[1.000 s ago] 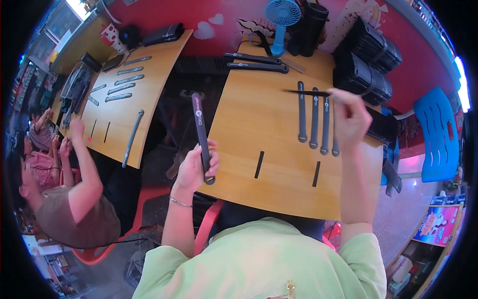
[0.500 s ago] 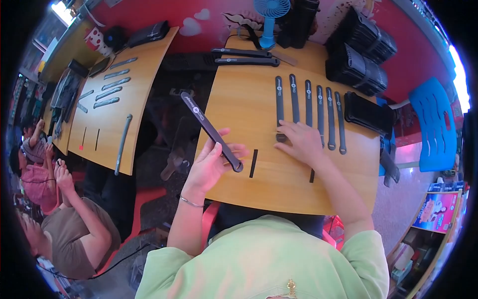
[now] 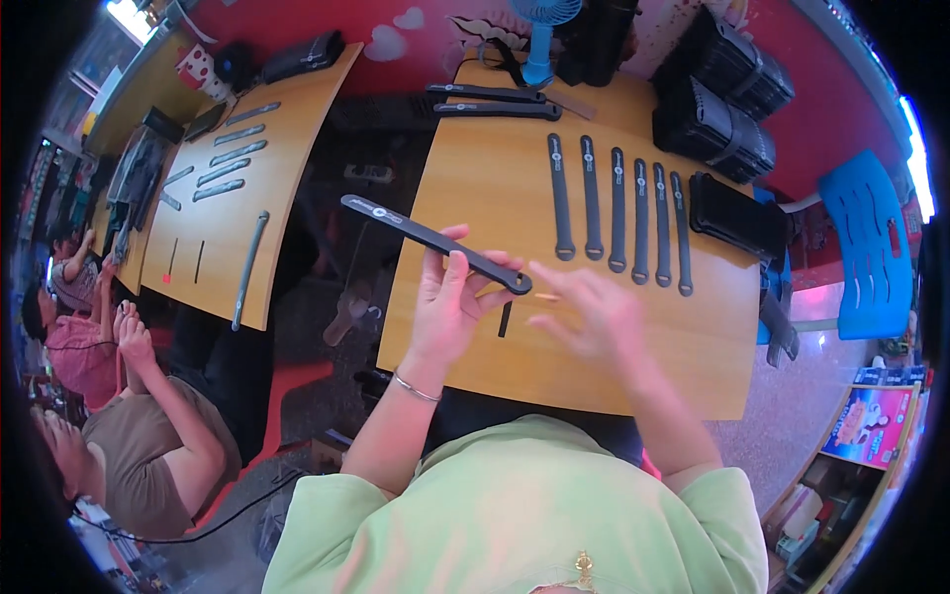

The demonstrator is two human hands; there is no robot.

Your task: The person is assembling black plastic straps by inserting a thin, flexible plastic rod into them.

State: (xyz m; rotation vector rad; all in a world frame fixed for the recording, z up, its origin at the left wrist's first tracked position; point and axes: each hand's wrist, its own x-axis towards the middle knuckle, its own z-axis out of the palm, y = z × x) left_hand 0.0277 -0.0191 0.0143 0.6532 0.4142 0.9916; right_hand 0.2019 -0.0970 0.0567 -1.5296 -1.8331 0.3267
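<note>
My left hand [image 3: 447,309] pinches a long black strap [image 3: 421,234] between thumb and fingers above the near left part of the table. The strap slants down to the right, its looped end [image 3: 519,283] toward my other hand. Just right of that end is my right hand [image 3: 606,322], slightly blurred, fingers apart and nothing seen in them. Whether its fingertips touch the loop I cannot tell. Beyond my hands several similar black straps [image 3: 617,210] lie side by side in a row, looped ends toward me. A short black strip [image 3: 506,321] shows on the tabletop below the held strap.
Two black straps [image 3: 495,108] lie crosswise at the table's far left, near a blue fan [image 3: 537,45]. Bundled black stacks [image 3: 714,141] and a black pouch [image 3: 734,220] stand at right. Another table [image 3: 233,223] with straps and a seated person [image 3: 158,445] are at left.
My left hand has moved right and up, turning the strap flatter. My right hand has lifted off the row's leftmost strap and come toward the held strap's looped end.
</note>
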